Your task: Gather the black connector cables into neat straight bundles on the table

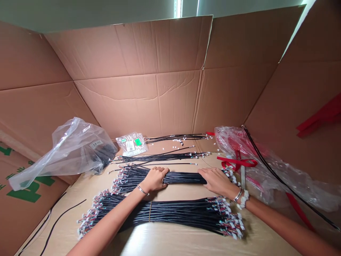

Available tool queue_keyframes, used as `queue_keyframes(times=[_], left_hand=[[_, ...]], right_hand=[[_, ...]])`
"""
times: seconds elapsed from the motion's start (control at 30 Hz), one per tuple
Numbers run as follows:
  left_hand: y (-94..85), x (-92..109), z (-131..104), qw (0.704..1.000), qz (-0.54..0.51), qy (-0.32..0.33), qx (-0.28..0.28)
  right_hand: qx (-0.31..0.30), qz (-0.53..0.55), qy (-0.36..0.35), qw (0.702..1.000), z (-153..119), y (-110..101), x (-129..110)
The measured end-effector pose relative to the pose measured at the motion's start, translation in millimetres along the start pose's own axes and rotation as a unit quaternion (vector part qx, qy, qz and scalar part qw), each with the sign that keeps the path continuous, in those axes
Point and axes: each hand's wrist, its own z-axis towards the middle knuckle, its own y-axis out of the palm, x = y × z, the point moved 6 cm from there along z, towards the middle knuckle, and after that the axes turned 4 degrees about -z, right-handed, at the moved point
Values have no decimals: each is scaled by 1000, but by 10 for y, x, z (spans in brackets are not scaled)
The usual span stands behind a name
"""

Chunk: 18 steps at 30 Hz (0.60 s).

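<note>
A bundle of black cables (183,177) with white connectors at its ends lies across the table, and both of my hands grip it. My left hand (156,179) wraps round the bundle left of its middle, fingers curled over the top. Toward the other end, my right hand (215,180) closes over it in the same way. Nearer to me rests a second, thicker cable bundle (176,212), tied with a thin band (150,210); my left forearm passes over its left part. Behind my hands is a smaller row of cables (160,156).
Cardboard walls (176,103) enclose the back and sides. At left stands a clear plastic bag (80,145) with dark contents; a small labelled bag (131,143) lies behind. Red ribbon (239,163) and crumpled plastic (261,160) are at right. Loose black cables (57,220) lie front left.
</note>
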Motion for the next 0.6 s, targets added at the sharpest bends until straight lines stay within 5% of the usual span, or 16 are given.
queue_keyframes(times=[0.23, 0.43, 0.6], left_hand=[[-165, -359, -273, 998, 37, -42, -23], [-414, -380, -387, 995, 73, -61, -2], [-217, -411, -359, 993, 76, -68, -62]], right_hand=[[4, 49, -6, 999, -7, 37, 76], [-15, 105, -10, 994, 105, 116, 95], [-57, 118, -58, 990, 263, 192, 32]])
